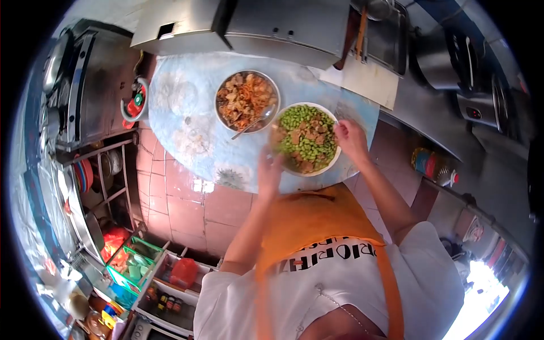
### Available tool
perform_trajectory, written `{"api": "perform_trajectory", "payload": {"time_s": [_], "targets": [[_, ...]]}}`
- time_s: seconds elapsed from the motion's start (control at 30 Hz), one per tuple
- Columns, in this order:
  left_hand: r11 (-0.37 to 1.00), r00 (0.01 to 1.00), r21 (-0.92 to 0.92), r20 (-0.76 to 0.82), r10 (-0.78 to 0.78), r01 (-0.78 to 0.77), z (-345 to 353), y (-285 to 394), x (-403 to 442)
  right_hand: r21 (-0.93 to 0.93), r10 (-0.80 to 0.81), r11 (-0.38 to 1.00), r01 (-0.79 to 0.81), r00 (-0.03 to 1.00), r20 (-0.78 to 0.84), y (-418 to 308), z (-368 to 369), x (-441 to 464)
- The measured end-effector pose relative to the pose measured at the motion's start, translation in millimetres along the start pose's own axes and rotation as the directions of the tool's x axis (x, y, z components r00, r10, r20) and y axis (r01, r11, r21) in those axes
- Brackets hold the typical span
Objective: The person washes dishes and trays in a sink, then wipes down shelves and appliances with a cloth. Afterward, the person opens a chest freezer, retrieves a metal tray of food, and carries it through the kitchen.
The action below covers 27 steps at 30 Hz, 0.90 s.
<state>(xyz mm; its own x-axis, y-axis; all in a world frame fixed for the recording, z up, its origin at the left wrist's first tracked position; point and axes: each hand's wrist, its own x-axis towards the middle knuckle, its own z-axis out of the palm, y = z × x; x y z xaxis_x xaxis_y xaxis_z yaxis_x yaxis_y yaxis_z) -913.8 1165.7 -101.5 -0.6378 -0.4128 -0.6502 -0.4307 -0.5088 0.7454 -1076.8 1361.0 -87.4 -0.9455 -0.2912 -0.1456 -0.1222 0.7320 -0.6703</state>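
Note:
A large white bowl (339,158) of green beans and brown meat pieces (309,135) sits near the front edge of the table. At its right rim is my right hand (351,139), with the fingers closed on the edge. My left hand (269,170) is by the bowl's left side, smeared by motion, so its fingers cannot be made out. To the left and farther back stands a metal bowl (217,103) of orange and brown cooked food, with a spoon (253,124) resting in it.
A blue patterned cloth (181,107) covers the table. Steel cabinets (283,28) stand behind it, and a pale board (362,85) lies at the back right. An oil bottle (433,165) is to the right; green crates (133,263) are lower left, beyond the tiled floor (175,198).

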Motion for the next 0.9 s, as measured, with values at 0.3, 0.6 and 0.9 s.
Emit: {"api": "perform_trajectory", "payload": {"time_s": [0.3,0.6,0.9], "targets": [[0.985,0.997,0.156,0.050,0.059,-0.067,45,-23,55,0.060,0.086,0.995,-0.077,0.983,-0.164,60,9,10],[0.925,0.978,0.335,-0.045,0.205,-0.179,16,-45,76,0.235,0.164,0.960,-0.152,0.986,-0.033,110,-47,-73],[0.548,0.860,0.716,0.145,0.490,-0.433,124,-100,-40,-0.292,0.668,0.734,-0.613,0.730,0.148,371,-123,-481]]}}
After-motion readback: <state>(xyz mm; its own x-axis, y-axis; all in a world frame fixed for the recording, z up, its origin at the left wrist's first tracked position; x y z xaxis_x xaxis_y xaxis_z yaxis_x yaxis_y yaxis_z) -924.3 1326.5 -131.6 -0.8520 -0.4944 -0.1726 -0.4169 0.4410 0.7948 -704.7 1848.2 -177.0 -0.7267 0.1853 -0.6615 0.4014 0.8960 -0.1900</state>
